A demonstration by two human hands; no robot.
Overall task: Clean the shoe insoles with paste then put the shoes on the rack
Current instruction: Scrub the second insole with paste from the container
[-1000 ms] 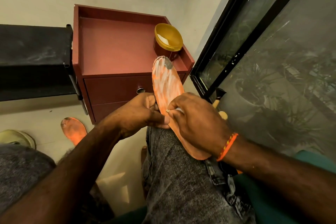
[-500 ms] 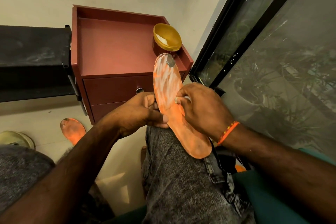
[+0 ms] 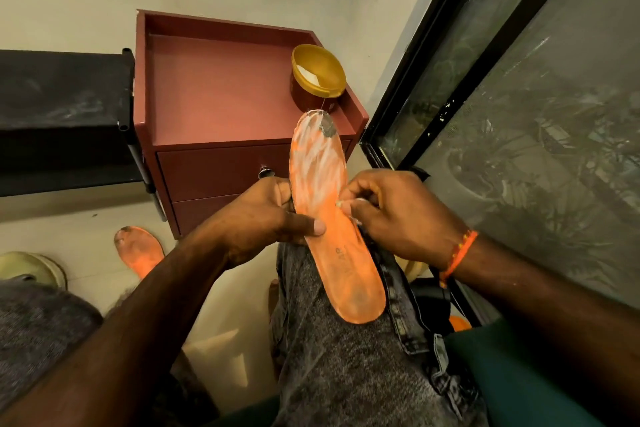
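Orange insole is gripped at its left edge by the left hand, thumb laid across the top. A small white item, too hidden to name, is pinched against it by the right hand. Heel rests on the grey-trousered thigh; paste-smeared toe points at the yellow-lidded paste tub on the red cabinet. Second insole lies on the floor.

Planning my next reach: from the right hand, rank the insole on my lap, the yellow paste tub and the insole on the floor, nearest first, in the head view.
From the right hand:
1. Insole on the lap, touching its fingers, just left.
2. Yellow paste tub, on the red cabinet, straight ahead.
3. Insole on the floor, far left, beyond the left forearm.
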